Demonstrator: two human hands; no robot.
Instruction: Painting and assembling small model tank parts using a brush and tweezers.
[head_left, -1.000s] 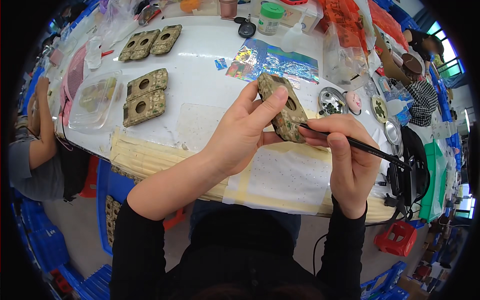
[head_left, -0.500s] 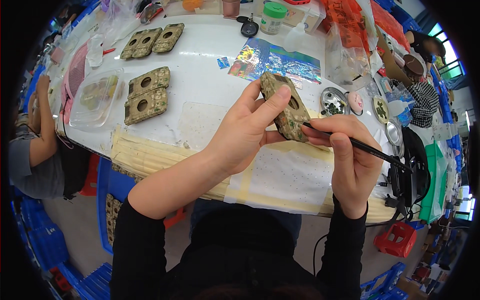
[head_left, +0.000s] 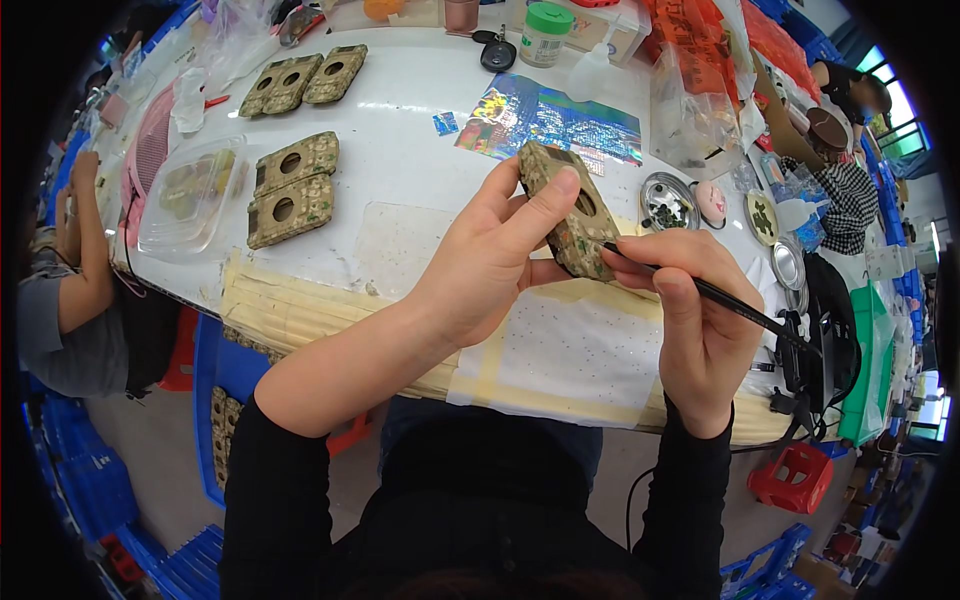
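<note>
My left hand [head_left: 490,235] grips a camouflage-patterned model tank hull [head_left: 568,212], tan and brown with green flecks and a round hole in its top. The thumb lies across the upper face, and the hull is held tilted above the table. My right hand [head_left: 705,310] pinches a slim black pen-like tool [head_left: 735,300]; whether it is a brush or tweezers I cannot tell. Its fine tip touches or nearly touches the hull's lower end. Beneath my hands, a white sheet [head_left: 570,350] with small specks is taped down.
More camouflage hulls [head_left: 290,190] lie at the left, beside a clear food box [head_left: 190,195]. A holographic sheet [head_left: 550,120], a metal dish [head_left: 668,185] with dark green bits, and a green-lidded jar [head_left: 546,35] lie beyond. Another person's arm [head_left: 88,250] is at far left.
The hull and both hands stay almost in place. The black tool has shifted very slightly, its tip still at the hull's lower end.
</note>
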